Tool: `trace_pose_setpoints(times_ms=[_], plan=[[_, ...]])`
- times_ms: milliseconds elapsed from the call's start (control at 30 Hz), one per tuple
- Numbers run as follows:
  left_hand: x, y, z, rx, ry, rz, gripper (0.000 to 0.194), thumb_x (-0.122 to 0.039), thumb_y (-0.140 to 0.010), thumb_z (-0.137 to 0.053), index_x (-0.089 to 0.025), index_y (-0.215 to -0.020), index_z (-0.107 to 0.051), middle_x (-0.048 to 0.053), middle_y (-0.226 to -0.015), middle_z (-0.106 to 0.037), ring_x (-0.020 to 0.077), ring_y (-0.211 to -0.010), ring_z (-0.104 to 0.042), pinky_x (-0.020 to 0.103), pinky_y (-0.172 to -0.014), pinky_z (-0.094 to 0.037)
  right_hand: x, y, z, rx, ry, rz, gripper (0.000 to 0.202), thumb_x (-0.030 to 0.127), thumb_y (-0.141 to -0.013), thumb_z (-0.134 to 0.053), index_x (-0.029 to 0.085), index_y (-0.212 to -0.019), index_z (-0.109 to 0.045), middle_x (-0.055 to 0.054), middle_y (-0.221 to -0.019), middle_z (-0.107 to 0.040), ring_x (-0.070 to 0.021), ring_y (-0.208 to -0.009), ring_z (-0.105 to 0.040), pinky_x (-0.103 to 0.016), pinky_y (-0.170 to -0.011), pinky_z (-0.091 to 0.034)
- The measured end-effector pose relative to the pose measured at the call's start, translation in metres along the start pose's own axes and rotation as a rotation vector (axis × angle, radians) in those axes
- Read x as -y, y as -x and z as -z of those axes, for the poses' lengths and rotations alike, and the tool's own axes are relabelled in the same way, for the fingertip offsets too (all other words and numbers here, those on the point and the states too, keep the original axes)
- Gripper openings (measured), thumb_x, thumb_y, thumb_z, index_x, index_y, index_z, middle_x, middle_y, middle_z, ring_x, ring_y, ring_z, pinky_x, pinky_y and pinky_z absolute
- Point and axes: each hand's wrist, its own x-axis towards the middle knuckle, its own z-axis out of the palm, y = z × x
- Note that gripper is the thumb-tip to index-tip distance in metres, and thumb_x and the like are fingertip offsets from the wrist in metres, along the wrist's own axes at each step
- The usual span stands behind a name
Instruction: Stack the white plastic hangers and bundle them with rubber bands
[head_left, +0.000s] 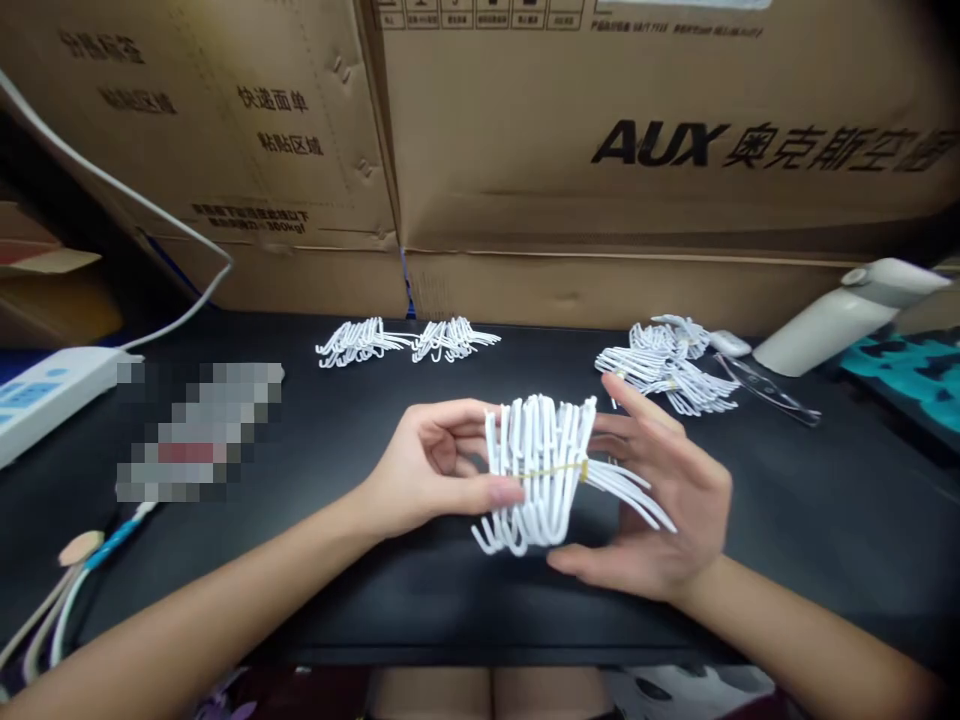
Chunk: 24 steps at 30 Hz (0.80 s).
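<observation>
1. The left hand (442,465) grips a bundle of white hooks (541,485), its thumb across the front and its fingers behind.
2. The right hand (671,505) is open around the bundle's right end, thumb below and index finger raised; whether its other fingers touch the hooks cannot be told.
3. The bundle is raised in front of the person, above the black table (337,610), with a yellow tie (553,469) around it and loose ends fanning rightward.
4. Two white bundles (361,342) lie side by side at the table's back, left of centre.
5. A white pile (667,368) lies at the back right, beside clear-looking glasses (772,390) and near a tilted pale bottle (832,315).
6. A white power strip (60,395) is at the far left.
</observation>
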Motion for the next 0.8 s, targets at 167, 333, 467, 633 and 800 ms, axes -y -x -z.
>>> trace_pose_setpoints(times_ms=[167, 333, 467, 633, 800], plan=[[0.002, 0.007, -0.003, 0.058, 0.000, -0.071, 0.062, -0.036, -0.050, -0.088, -0.016, -0.103, -0.063, 0.006, -0.086, -0.072, 0.0195, -0.072, -0.070, 0.023, -0.057, -0.055, 0.010, 0.001, 0.005, 0.094, 0.026, 0.021, 0.091, 0.029, -0.058, -0.086, 0.024, -0.138, -0.043, -0.014, -0.141, -0.047, -0.0357, -0.123, -0.052, -0.047, -0.089, -0.056], [0.006, 0.009, -0.004, 0.115, -0.056, -0.079, 0.065, -0.043, -0.058, -0.083, -0.019, -0.113, -0.059, 0.009, -0.094, -0.071, 0.0221, -0.077, -0.070, 0.030, -0.065, -0.057, 0.009, 0.000, 0.010, 0.141, 0.040, 0.025, 0.066, 0.021, -0.074, -0.073, 0.026, -0.134, -0.047, -0.014, -0.136, -0.051, -0.0302, -0.113, -0.060, -0.044, -0.083, -0.058], [0.006, 0.009, -0.004, 0.112, -0.099, -0.064, 0.062, -0.049, -0.063, -0.079, -0.019, -0.115, -0.059, 0.010, -0.094, -0.071, 0.0224, -0.077, -0.070, 0.029, -0.062, -0.057, 0.012, -0.006, 0.009, 0.187, 0.082, 0.075, 0.054, 0.011, -0.080, -0.062, 0.028, -0.130, -0.051, -0.012, -0.137, -0.051, -0.0269, -0.108, -0.063, -0.040, -0.079, -0.060], [0.007, 0.007, -0.003, 0.092, -0.100, -0.029, 0.060, -0.051, -0.065, -0.076, -0.018, -0.113, -0.061, 0.009, -0.093, -0.071, 0.0209, -0.075, -0.069, 0.027, -0.058, -0.055, 0.016, -0.007, 0.008, 0.178, 0.121, 0.065, 0.053, 0.006, -0.081, -0.059, 0.030, -0.127, -0.054, -0.011, -0.134, -0.053, -0.0257, -0.108, -0.063, -0.038, -0.078, -0.061], [0.006, 0.007, -0.002, 0.138, -0.031, 0.014, 0.062, -0.053, -0.065, -0.076, -0.021, -0.117, -0.061, 0.010, -0.098, -0.071, 0.0245, -0.082, -0.070, 0.031, -0.063, -0.057, 0.012, -0.003, 0.010, 0.168, 0.105, 0.090, 0.054, 0.008, -0.080, -0.060, 0.026, -0.130, -0.052, -0.011, -0.136, -0.051, -0.0254, -0.110, -0.061, -0.039, -0.082, -0.059]])
